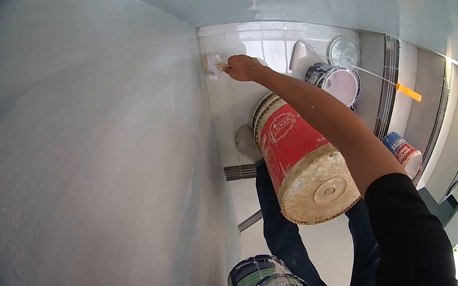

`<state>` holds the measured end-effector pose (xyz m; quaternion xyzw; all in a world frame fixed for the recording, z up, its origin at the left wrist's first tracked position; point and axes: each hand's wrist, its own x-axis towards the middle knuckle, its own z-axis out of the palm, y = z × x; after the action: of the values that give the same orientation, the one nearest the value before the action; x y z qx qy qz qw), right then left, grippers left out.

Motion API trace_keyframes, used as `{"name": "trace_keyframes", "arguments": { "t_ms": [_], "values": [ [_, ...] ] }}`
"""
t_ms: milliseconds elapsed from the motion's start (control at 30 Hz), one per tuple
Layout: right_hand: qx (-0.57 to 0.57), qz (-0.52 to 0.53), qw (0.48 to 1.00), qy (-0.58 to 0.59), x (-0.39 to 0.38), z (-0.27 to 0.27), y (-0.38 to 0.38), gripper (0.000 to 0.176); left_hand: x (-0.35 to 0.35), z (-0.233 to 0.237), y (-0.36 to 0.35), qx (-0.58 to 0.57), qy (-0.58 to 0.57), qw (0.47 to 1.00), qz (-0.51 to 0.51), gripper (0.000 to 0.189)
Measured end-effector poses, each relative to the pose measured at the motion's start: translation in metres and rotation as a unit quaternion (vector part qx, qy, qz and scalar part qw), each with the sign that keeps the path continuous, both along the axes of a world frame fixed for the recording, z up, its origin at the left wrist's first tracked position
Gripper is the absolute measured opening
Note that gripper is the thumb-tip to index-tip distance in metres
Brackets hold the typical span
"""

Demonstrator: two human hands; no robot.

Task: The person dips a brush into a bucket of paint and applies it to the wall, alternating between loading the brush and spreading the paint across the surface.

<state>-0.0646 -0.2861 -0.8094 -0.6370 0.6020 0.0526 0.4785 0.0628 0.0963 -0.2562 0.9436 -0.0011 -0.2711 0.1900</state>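
My right hand (243,68) is closed around a paintbrush (212,65) at the far end of my outstretched arm. The brush's pale, wide bristles are right at the corner where the left wall (107,161) meets the tiled floor (230,92). Beneath my forearm is a large upturned bucket (293,139) with a red label and a crusted, pale base. A paint bucket (265,282) with a green and dark label, streaked with white paint, shows at the bottom by my legs. My left hand is out of sight.
An open bucket of white paint (342,86) stands beyond the red one, near a round lid (344,52). A paint roller (300,54) with an orange handle (409,92) lies across there. On the steps (419,88) sits a small blue-and-red bucket (402,149).
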Motion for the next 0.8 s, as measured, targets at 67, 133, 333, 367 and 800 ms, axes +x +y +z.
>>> {"name": "trace_keyframes", "arguments": {
  "t_ms": [67, 133, 333, 367, 800],
  "values": [
    [-0.002, -0.016, 1.0, -0.013, 0.024, -0.011, -0.003, 0.043, 0.0, 0.0, 0.001, 0.0, -0.003, 1.0, 0.002, 0.02],
    [-0.008, -0.019, 1.0, -0.01, 0.043, 0.002, -0.002, 0.042, 0.001, 0.001, 0.001, 0.0, -0.004, 1.0, 0.005, 0.019],
    [-0.038, -0.003, 0.996, -0.086, 0.03, 0.114, 0.018, 0.034, 0.002, 0.004, 0.004, -0.014, 0.01, 1.0, 0.013, 0.018],
    [-0.048, -0.001, 0.991, -0.126, 0.018, 0.146, 0.026, 0.033, 0.002, 0.007, 0.004, -0.016, 0.01, 1.0, 0.014, 0.018],
    [0.047, 0.059, 0.997, 0.011, -0.026, 0.097, 0.018, 0.037, 0.0, 0.013, 0.006, -0.021, 0.005, 1.0, 0.007, 0.015]
  ]
}}
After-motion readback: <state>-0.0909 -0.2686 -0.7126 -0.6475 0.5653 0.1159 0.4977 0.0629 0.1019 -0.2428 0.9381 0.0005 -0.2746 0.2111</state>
